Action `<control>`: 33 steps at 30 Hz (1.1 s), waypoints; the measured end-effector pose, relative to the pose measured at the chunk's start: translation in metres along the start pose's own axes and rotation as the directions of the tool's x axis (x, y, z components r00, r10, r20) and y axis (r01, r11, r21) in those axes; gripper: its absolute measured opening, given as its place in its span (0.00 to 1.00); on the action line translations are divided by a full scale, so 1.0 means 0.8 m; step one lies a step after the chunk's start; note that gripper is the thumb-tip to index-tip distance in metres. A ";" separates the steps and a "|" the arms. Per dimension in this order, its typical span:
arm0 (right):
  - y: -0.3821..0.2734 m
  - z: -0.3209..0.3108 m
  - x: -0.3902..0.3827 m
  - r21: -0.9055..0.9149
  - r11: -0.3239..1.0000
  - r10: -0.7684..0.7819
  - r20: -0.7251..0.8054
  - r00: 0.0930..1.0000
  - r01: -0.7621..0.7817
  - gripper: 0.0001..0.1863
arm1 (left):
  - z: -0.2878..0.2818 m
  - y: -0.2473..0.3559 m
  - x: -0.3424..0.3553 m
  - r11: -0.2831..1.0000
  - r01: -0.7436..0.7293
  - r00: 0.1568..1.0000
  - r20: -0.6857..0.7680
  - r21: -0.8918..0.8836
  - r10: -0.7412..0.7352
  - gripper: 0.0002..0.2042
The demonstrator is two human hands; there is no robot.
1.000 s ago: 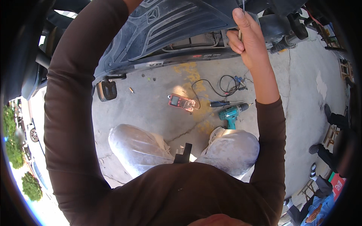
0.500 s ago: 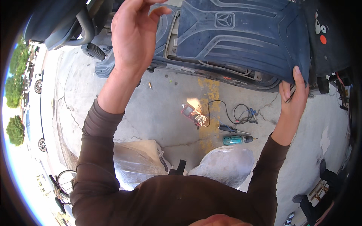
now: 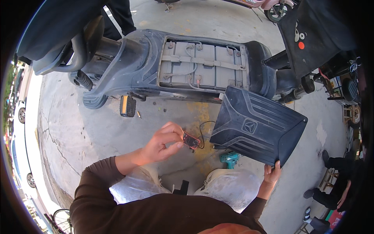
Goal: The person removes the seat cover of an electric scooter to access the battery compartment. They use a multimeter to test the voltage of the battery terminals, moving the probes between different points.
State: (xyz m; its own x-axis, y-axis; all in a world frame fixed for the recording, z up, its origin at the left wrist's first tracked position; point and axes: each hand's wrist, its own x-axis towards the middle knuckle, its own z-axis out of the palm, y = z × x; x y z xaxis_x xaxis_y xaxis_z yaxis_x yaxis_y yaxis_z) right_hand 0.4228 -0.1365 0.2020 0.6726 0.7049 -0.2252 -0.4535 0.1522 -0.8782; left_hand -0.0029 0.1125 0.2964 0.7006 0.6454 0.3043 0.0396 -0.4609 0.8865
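My right hand (image 3: pixel 272 174) grips the near corner of a dark ribbed battery cover (image 3: pixel 269 134), which hangs tilted above the ground beside an electric scooter (image 3: pixel 142 62). Under the scooter's footboard the grey battery pack (image 3: pixel 204 72) lies uncovered, with a strap, cables and terminals across it. My left hand (image 3: pixel 163 142) holds nothing; its fingers are loosely curled, with the thumb apart. In view it is nearest a red multimeter (image 3: pixel 191 141) on the ground, whose black lead runs behind the cover. A teal cordless drill (image 3: pixel 230 159) is partly hidden by the cover.
A black pedal (image 3: pixel 127 106) sticks out on the scooter's near side. Behind the scooter stands a person in dark trousers (image 3: pixel 121 17). Another person's dark-clothed legs (image 3: pixel 331 195) are at the lower right. A pink scooter (image 3: pixel 269 6) is parked at the far side.
The cover has come off the scooter's footboard toward me and right, in my right hand, baring the batteries. My left hand has dropped from the scooter to near the multimeter.
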 end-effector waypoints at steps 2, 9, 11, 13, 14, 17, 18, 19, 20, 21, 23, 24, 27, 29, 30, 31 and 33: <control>0.006 -0.053 -0.019 0.129 0.991 0.007 0.049 0.999 -0.014 0.21 | 0.004 -0.016 -0.003 1.000 0.024 0.999 0.044 -0.019 -0.023 0.08; 0.069 -0.203 -0.076 0.557 0.831 0.120 -0.206 0.971 0.016 0.20 | 0.007 -0.034 -0.025 0.976 0.207 0.968 0.161 -0.062 -0.195 0.09; 0.105 -0.248 -0.090 0.504 0.862 0.152 -0.358 0.921 0.053 0.20 | 0.006 -0.034 -0.027 0.966 0.259 0.947 0.202 -0.015 -0.251 0.10; 0.128 -0.300 -0.096 0.580 0.814 0.253 -0.413 0.875 0.039 0.22 | 0.004 -0.033 -0.025 0.943 0.331 0.914 0.238 0.028 -0.328 0.10; 0.144 -0.294 -0.091 0.595 0.802 0.286 -0.458 0.842 0.051 0.23 | 0.003 -0.032 -0.025 0.938 0.344 0.909 0.233 0.043 -0.344 0.10; 0.159 -0.304 -0.090 0.622 0.779 0.347 -0.534 0.771 0.080 0.26 | 0.009 -0.040 -0.017 0.936 0.348 0.910 0.225 0.042 -0.348 0.09; 0.167 -0.310 -0.086 0.633 0.770 0.366 -0.543 0.756 0.081 0.27 | 0.011 -0.041 -0.015 0.939 0.341 0.916 0.209 0.039 -0.342 0.09; 0.171 -0.324 -0.088 0.626 0.776 0.352 -0.530 0.772 0.076 0.26 | 0.013 -0.043 -0.013 0.942 0.334 0.922 0.198 0.029 -0.333 0.09; 0.175 -0.338 -0.093 0.621 0.781 0.339 -0.516 0.786 0.071 0.25 | 0.014 -0.043 -0.010 0.939 0.341 0.917 0.207 0.033 -0.340 0.09; 0.182 -0.352 -0.095 0.615 0.786 0.327 -0.498 0.803 0.062 0.24 | 0.014 -0.043 -0.008 0.937 0.348 0.913 0.212 0.038 -0.348 0.09; 0.187 -0.378 -0.106 0.401 0.916 0.223 -0.510 0.831 0.001 0.17 | 0.018 -0.045 -0.008 0.932 0.361 0.906 0.224 0.029 -0.358 0.08; 0.193 -0.384 -0.112 0.272 0.961 0.186 -0.503 0.844 -0.049 0.16 | 0.019 -0.046 -0.008 0.930 0.366 0.903 0.229 0.027 -0.362 0.08; 0.217 -0.401 -0.127 -0.134 0.970 0.116 -0.477 0.871 -0.203 0.25 | 0.019 -0.045 -0.007 0.914 0.404 0.883 0.241 0.041 -0.402 0.08; 0.235 -0.418 -0.143 -0.309 0.907 0.100 -0.498 0.862 -0.284 0.31 | 0.016 -0.039 -0.005 0.906 0.418 0.872 0.249 0.070 -0.422 0.08; 0.243 -0.431 -0.145 -0.374 0.871 0.093 -0.509 0.856 -0.317 0.33 | 0.014 -0.034 -0.003 0.907 0.412 0.873 0.245 0.090 -0.421 0.08; 0.239 -0.448 -0.145 -0.448 0.824 0.076 -0.518 0.852 -0.346 0.36 | 0.011 -0.033 -0.004 0.909 0.407 0.877 0.238 0.096 -0.418 0.08; 0.229 -0.510 -0.158 -0.609 0.693 -0.003 -0.538 0.843 -0.386 0.36 | 0.007 -0.038 -0.006 0.916 0.390 0.879 0.258 0.095 -0.401 0.08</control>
State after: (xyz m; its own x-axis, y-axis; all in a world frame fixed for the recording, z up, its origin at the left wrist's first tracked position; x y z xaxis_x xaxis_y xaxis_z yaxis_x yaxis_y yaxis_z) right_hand 0.4938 -0.4803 -0.1025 0.8830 0.2211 -0.4140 -0.2177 -0.5885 -0.7786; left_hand -0.0031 0.1199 0.2661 0.7835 0.5954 -0.1778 0.3773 -0.2286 0.8974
